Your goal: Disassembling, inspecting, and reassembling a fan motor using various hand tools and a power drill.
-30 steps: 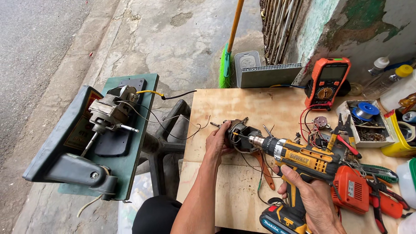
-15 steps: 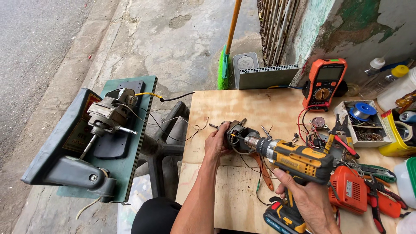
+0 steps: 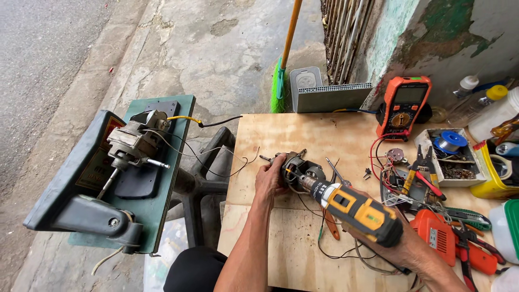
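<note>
Plywood bench (image 3: 281, 135) on a rough concrete pavement, and both hands are busy on it. Nearest the camera, the right hand (image 3: 403, 246) grips a yellow-and-black cordless driver (image 3: 359, 211), fingers wrapped tight round its body, the tool angled up and to the left. Its dark chuck (image 3: 316, 186) points straight into a small electric motor (image 3: 294, 167). That motor sits near the middle of the bench: a dark, round metal body, greasy-looking, with a short shaft poking out to the left and thin wires trailing off it across the wood. The left hand (image 3: 270, 178) clamps on the motor's near side, fingers curled round the casing, pinning it to the bench.

Just to the right, an orange power tool (image 3: 438, 235) lies among red-handled pliers (image 3: 421, 181) and tangled red and black leads. Further back, an orange multimeter (image 3: 405, 105) stands tilted, and beside it a small tray (image 3: 454, 157) holds a spool of solder and bits of hardware. A yellow tub (image 3: 494, 173) sits at the right edge.

Off to the left, a green fan base (image 3: 108, 184) lies tipped over with another motor (image 3: 132, 140) bolted on it, well apart from the hands. At the back, a green broom (image 3: 281, 81) leans by a grey box (image 3: 330, 94) at the wall.
</note>
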